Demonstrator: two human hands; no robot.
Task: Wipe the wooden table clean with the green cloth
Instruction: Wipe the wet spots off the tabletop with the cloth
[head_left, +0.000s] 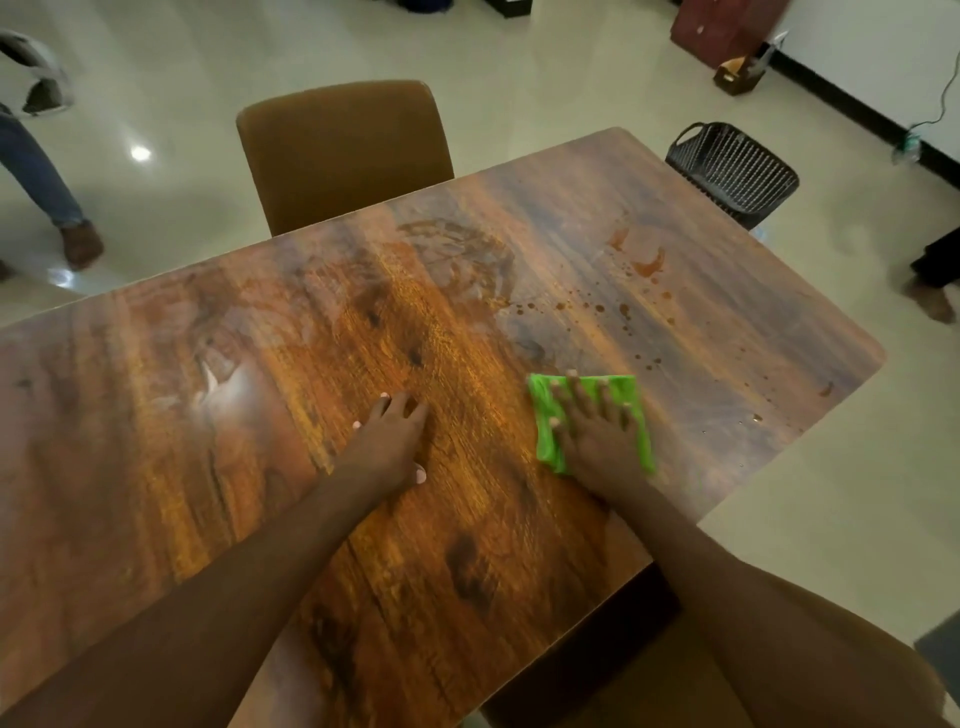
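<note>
Two hands are on the tabletop, both toward the near edge and right of centre. The right hand lies flat on the green cloth, its fingers straight and spread wide, pressing the cloth against the wooden table. This spread distributes pressure over most of the cloth, which suits a wiping stroke. The left hand rests palm down on bare wood near the cloth, fingers extended and holding nothing. It appears to act as a brace while the person leans over the table. The cloth is bright green and folded into a rough rectangle somewhat larger than the hand, so its edges show beyond the fingertips and on both sides of the palm. It sits near the right edge, short of the soiled zone. A reddish-brown spill lies toward the far right corner, with droplets scattered between it and the cloth. Dull streaks mark the wood near the middle of the far edge. Judgement: the spill is not yet cleared, and the next stroke should run outward toward that far right corner.
</note>
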